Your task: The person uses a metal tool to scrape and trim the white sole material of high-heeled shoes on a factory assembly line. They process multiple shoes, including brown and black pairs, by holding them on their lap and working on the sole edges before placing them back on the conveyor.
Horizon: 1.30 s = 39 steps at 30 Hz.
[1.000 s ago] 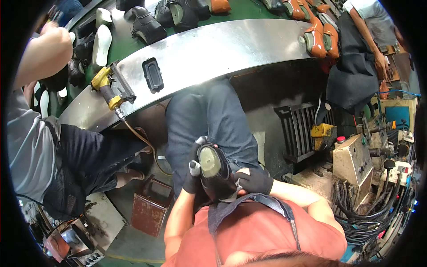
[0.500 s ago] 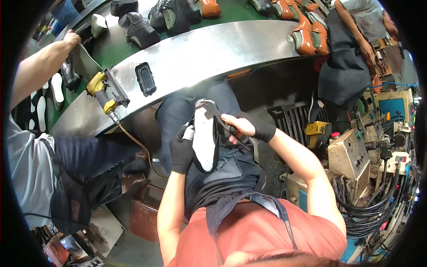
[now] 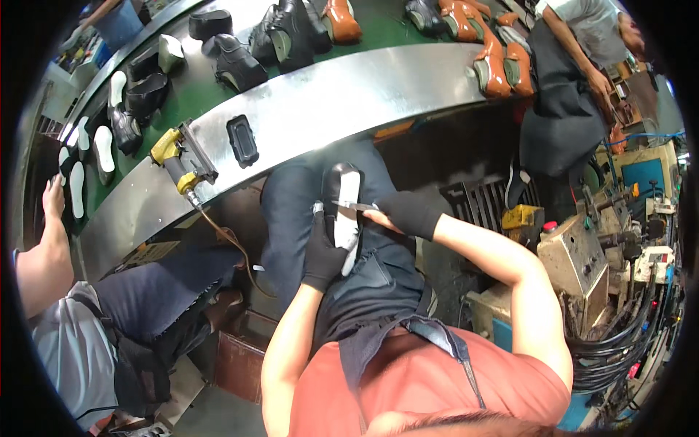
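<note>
- Left hand, in black glove with fingertips bare or pale-wrapped: curled closed, gripping the side of a black shoe.
- Right hand, likewise gloved: closed on a slim metal tool, exact kind too small to tell; tip lying across the shoe's white sole-side face.
- Black shoe: one, held above the lap between both hands, dark toe end away from the body, white face turned upward.
- Tabletop: bright metal, curving along a green surface.
- On the metal, left part: yellow air tool with brown hose trailing off the edge; just beside it, shallow black tray.
- On the green, upper middle: row of black shoes; farther right, glossy orange-brown shoes, partly over the metal edge.
- On the green, far left: several white sole-shaped pieces.
- Room, left: co-worker's bare forearm beside the tabletop; brown box on the floor.
- Room, right: second co-worker in dark apron; worn beige control box with red button; thick bundle of black cables.
</note>
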Each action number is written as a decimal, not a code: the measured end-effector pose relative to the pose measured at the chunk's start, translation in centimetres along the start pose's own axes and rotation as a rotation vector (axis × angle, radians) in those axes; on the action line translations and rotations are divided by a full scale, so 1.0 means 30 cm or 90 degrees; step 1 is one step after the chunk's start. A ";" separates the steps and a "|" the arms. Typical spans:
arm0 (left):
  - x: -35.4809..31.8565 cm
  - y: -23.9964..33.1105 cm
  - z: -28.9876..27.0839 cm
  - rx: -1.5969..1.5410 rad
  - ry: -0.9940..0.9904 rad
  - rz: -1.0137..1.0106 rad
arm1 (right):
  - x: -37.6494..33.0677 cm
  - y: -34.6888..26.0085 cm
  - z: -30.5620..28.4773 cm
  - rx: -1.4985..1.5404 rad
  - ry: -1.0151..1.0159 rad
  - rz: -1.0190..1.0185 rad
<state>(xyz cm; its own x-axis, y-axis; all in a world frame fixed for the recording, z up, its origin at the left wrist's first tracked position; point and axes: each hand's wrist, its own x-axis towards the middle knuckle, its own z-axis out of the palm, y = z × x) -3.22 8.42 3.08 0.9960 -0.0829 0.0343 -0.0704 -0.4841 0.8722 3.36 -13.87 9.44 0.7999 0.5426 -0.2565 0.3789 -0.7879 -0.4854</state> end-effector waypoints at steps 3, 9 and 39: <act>0.131 0.072 -0.040 -0.737 -0.175 -0.483 | -0.033 0.011 -0.013 0.366 -0.179 0.142; 0.116 0.016 0.064 0.141 0.045 -0.093 | -0.006 0.018 -0.204 0.201 -0.301 0.047; -0.116 -0.029 -0.184 -0.005 -0.190 0.026 | -0.215 -0.089 0.171 0.442 -0.054 0.115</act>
<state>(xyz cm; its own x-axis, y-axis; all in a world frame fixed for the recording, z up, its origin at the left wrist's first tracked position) -6.31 13.95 4.90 0.9319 -0.3549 -0.0745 -0.1085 -0.4688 0.8766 -5.21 -13.76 8.09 0.7721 0.4642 -0.4340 -0.1627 -0.5158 -0.8411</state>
